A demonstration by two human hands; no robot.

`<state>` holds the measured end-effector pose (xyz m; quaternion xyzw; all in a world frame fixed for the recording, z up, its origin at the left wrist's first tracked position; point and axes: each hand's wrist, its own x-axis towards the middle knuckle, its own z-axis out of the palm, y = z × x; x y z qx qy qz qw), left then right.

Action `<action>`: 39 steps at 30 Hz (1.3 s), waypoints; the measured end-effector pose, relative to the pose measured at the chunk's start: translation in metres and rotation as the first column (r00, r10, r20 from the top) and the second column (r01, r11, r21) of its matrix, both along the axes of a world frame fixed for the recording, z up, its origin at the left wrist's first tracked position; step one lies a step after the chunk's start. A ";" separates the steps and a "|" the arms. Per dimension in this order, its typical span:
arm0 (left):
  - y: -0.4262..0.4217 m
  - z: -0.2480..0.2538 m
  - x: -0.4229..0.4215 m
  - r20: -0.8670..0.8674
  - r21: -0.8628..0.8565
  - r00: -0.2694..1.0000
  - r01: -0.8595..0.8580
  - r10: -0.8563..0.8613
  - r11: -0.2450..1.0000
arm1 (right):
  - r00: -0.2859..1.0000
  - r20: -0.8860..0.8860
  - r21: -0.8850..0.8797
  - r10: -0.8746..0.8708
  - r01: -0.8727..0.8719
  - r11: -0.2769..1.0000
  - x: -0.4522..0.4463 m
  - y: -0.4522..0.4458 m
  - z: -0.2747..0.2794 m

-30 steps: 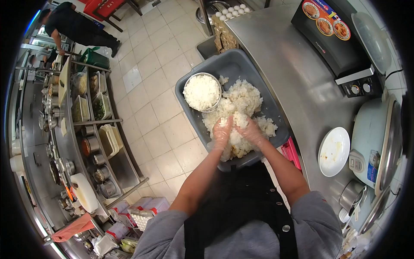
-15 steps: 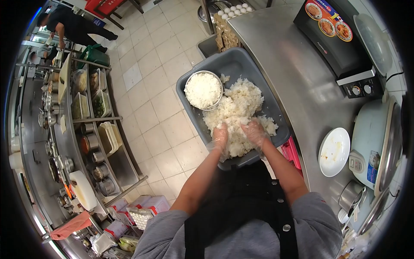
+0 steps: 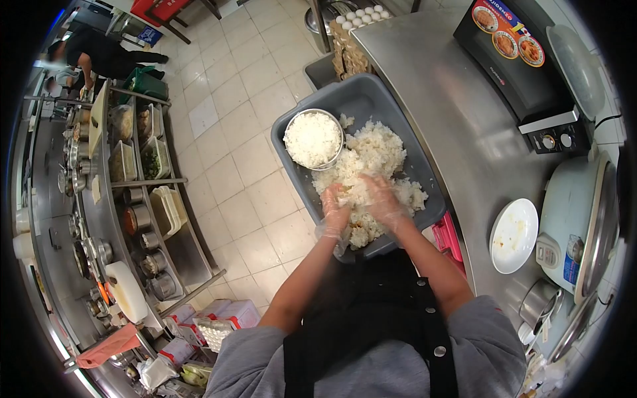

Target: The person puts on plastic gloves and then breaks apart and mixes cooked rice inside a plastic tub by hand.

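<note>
Both my hands wear clear plastic gloves and work in a loose heap of cooked white rice (image 3: 380,147) inside a deep grey plastic tub (image 3: 361,85). My left hand (image 3: 336,209) is curled against the rice at the near left of the heap. Across from it, my right hand (image 3: 383,202) presses over rice from the right, slightly blurred. A clump lies between the two hands, and rice hides some fingertips. At the tub's far left stands a round metal pot (image 3: 343,140) filled with rice.
On the right, a steel counter (image 3: 438,86) bears a black microwave (image 3: 511,60), a soiled white plate (image 3: 507,242) and a large rice cooker (image 3: 574,222). Egg trays (image 3: 348,53) stand beyond the tub. Shelving with food containers (image 3: 156,159) lines the left; another person (image 3: 99,56) stands far left.
Both hands have drawn up and closer together around the rice, the right one moving left over the heap. The person at the far left has shifted posture.
</note>
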<state>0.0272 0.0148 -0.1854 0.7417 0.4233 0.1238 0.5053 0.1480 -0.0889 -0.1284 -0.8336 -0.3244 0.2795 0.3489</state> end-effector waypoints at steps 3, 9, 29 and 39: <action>-0.007 0.003 0.011 0.016 -0.096 1.000 -0.004 0.005 0.995 | 0.958 0.202 -0.227 0.205 -0.158 0.961 -0.023 0.018 -0.030; 0.007 -0.009 0.015 0.124 -0.366 0.992 0.037 0.009 0.930 | 0.995 -0.015 -0.110 0.097 -0.098 0.989 0.003 0.034 -0.068; 0.010 -0.024 0.015 0.007 -0.401 0.999 -0.026 0.032 0.916 | 0.978 0.207 -0.176 -0.033 0.071 0.982 -0.008 -0.012 -0.027; 0.003 -0.019 0.020 0.206 -0.375 0.975 -0.001 0.084 0.927 | 0.984 0.176 -0.132 -0.006 0.030 0.991 0.083 0.003 -0.033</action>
